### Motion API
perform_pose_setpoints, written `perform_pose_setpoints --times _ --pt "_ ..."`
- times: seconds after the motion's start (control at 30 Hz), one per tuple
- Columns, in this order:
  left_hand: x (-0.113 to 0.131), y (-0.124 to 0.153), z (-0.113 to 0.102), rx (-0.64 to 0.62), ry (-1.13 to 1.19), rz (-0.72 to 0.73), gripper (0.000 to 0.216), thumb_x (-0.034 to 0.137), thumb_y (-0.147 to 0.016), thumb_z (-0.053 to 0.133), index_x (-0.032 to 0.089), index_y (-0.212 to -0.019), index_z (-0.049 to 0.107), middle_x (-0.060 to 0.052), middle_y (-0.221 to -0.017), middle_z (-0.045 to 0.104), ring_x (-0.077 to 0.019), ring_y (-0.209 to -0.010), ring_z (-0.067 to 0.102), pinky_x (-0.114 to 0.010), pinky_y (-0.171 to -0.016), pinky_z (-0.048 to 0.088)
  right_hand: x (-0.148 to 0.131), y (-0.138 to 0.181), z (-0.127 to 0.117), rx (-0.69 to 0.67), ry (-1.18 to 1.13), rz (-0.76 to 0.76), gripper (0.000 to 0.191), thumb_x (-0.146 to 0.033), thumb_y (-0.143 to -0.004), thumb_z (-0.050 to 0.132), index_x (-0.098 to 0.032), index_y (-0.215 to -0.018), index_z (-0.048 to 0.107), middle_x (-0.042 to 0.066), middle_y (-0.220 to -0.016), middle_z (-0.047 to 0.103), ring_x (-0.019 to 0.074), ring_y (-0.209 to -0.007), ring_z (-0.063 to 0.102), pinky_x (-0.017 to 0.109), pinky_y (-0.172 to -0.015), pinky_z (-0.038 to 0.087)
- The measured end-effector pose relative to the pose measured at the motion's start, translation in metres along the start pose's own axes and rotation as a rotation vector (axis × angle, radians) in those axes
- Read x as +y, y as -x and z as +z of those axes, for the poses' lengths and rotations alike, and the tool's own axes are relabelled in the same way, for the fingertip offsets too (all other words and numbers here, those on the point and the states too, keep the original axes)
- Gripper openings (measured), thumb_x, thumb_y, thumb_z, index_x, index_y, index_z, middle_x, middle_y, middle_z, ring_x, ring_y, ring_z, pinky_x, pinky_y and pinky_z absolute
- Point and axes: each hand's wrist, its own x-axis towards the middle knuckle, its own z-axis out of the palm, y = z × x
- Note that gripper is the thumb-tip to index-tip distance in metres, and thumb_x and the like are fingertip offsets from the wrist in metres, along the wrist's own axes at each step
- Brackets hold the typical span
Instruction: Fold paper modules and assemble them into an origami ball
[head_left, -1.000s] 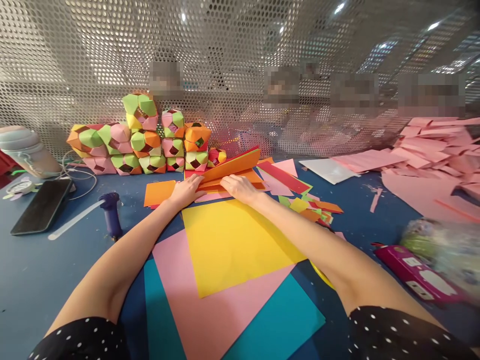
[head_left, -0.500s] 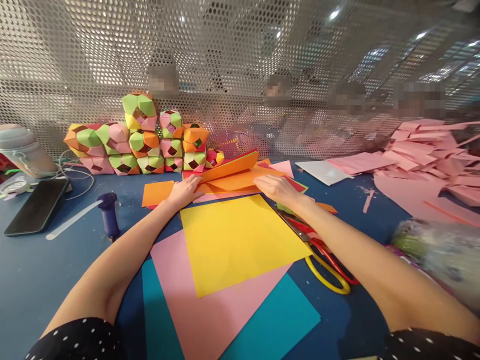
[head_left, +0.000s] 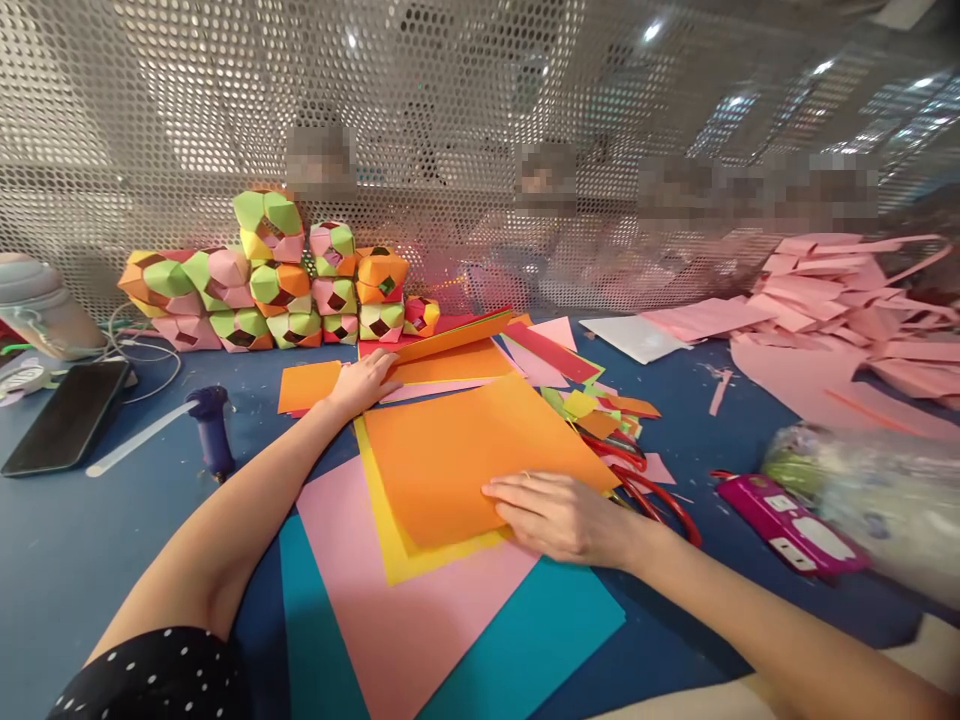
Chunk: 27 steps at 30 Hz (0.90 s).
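Observation:
My right hand [head_left: 551, 515] is closed on the near edge of an orange sheet of paper [head_left: 465, 450], fingers on top and thumb hidden. This sheet lies over a yellow sheet [head_left: 382, 540], with a pink sheet [head_left: 442, 620] and a blue sheet [head_left: 570, 620] beneath. Farther back, my left hand [head_left: 365, 383] grips the left end of a stack of coloured paper [head_left: 457, 365], whose upper sheets tilt upward. Red-handled scissors [head_left: 679, 508] lie partly hidden behind the right hand.
Folded paper balls [head_left: 281, 290] are stacked against the perforated metal screen [head_left: 465, 230]. A phone [head_left: 67, 415] and a blue-handled tool [head_left: 212, 430] lie left. Pink paper strips [head_left: 832, 300], a magenta case [head_left: 787, 525] and a plastic bag [head_left: 862, 500] are right. People show behind the screen.
My right hand has moved from the stack toward me, bringing the orange sheet over the yellow one. My left hand has stayed on the stack.

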Motion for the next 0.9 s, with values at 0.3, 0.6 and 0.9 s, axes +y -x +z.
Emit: perform_pose_setpoints --times 0.3,0.6,0.9 --pt "0.005 0.001 0.002 -0.022 0.017 -0.032 0.047 0.045 -0.089 0.055 0.026 -0.132 0.049 -0.007 -0.130 0.058 -0.0254 -0.111 0.062 -0.031 -0.075 0.049 -0.015 -0.004 -0.013 -0.058 -0.137 -0.006 0.024 -0.031 -0.093 0.052 -0.012 -0.095 0.066 0.013 -0.103 0.074 0.0252 -0.095 0.070 0.038 -0.077 0.058" --pt "0.004 0.002 0.003 0.000 0.007 0.020 0.038 0.044 -0.091 0.052 0.026 -0.125 0.055 -0.006 -0.123 0.061 -0.0239 -0.107 0.062 -0.030 -0.071 0.047 0.042 -0.034 -0.005 0.117 0.087 0.092 0.017 -0.021 -0.094 0.052 -0.015 -0.090 0.068 0.010 -0.096 0.076 0.0202 -0.085 0.071 0.032 -0.074 0.056" --pt "0.002 0.003 0.002 0.030 -0.027 0.098 0.030 0.044 -0.095 0.044 0.026 -0.111 0.064 -0.005 -0.117 0.062 -0.0205 -0.098 0.064 -0.027 -0.065 0.045 0.116 -0.058 0.047 0.078 0.215 0.560 0.024 -0.017 -0.093 0.045 -0.015 -0.096 0.069 0.012 -0.105 0.072 0.0239 -0.092 0.065 0.035 -0.077 0.050"
